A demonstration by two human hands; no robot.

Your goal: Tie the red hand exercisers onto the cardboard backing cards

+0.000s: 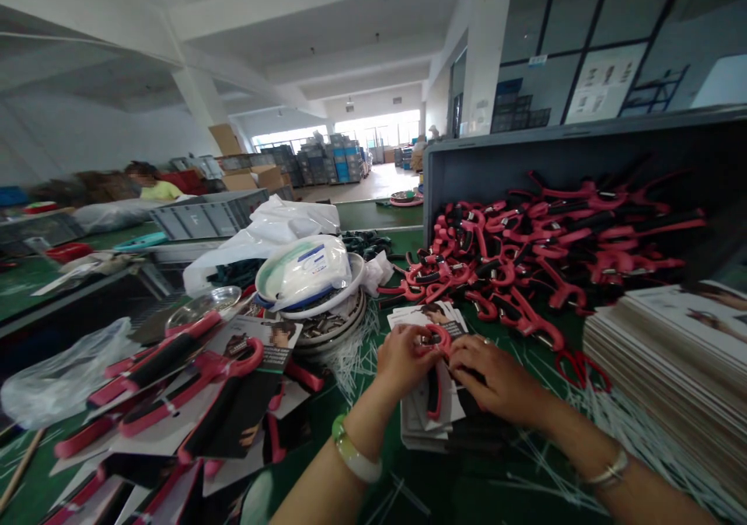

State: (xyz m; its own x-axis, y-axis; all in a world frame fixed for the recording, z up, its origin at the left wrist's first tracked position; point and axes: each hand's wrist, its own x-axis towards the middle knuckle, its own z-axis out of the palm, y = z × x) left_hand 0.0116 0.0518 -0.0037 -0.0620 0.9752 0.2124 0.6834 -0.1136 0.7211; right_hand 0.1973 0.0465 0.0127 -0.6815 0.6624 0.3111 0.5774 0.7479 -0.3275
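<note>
A pink-and-black plier-like tool [435,391] lies on a printed card on top of a stack of cards [419,425] in front of me. My left hand [404,360] is closed at the tool's pink head, its thumb and fingers pinching there. From the other side my right hand [489,369] bends its closed fingers against the same head; what they pinch is hidden. To the left, several carded tools of the same kind [219,377] lie in a heap. Thin white cable ties [350,362] are scattered on the green tabletop.
A grey crate [429,190] on its side spills many loose pink tools [502,245]. Red-handled scissors [582,371] lie at the right, beside a tall stack of cards [659,377]. Stacked bowls [327,307] hold small parts and a plastic bag. Another person [157,187] is at the far left.
</note>
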